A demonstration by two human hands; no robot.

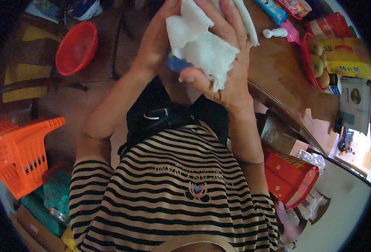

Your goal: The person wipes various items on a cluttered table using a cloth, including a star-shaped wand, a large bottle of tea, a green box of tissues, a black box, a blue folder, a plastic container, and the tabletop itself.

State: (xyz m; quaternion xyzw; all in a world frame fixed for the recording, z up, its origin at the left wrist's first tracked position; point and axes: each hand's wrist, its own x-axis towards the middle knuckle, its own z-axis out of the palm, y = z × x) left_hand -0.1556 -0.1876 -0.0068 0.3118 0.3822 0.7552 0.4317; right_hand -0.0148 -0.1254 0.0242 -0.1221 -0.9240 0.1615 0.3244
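Note:
A white terry cloth is bunched high in front of my chest, with a ragged lower edge. My right hand grips it, the thumb bent below and the fingers spread over the top. On the cloth's other side is my left hand, raised against its edge; its fingers are mostly hidden or cut off by the top of the picture. Between the hands, partly under the cloth, shows a blue object, too covered to name.
A red plastic bowl and an orange plastic basket are on the left. At right, a wooden tabletop bears a white-capped pink bottle, a red basket of round fruit and packages. Below it stands a red bag.

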